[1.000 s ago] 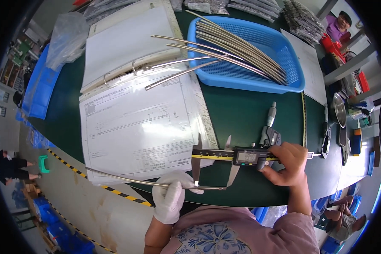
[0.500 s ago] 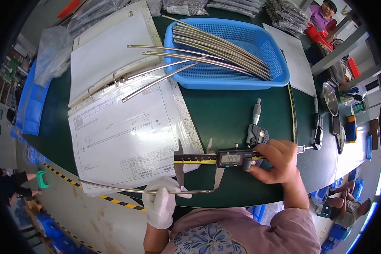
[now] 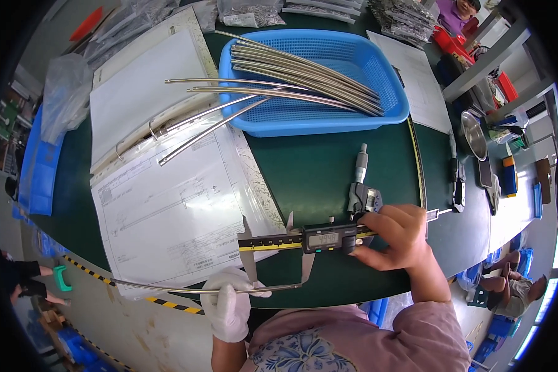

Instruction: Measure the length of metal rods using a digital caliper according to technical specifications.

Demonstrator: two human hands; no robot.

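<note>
My left hand (image 3: 227, 307), in a white glove, pinches a long thin metal rod (image 3: 158, 286) near the table's front edge. The rod lies roughly level, its right end reaching past my fingers. In my bare right hand (image 3: 394, 237) is a digital caliper (image 3: 330, 239), gripped around its body with the thumb low on the slider. Its lower jaws are spread apart and point down to the rod, one jaw beside my gloved fingers and the other at the rod's right end. A micrometer (image 3: 361, 164) lies just beyond the caliper, partly hidden by it and my right hand.
A blue basket (image 3: 328, 128) at the back holds several metal rods (image 3: 307, 77), some jutting over its left side. An open binder with a technical drawing (image 3: 161, 214) lies left. Bagged parts line the far edge; a metal bowl (image 3: 473, 135) stands right. Other people are farther off.
The whole view has shifted, so the table's contents appear a little farther left. Both hands keep their holds, and the caliper jaws stay at the rod's right part.
</note>
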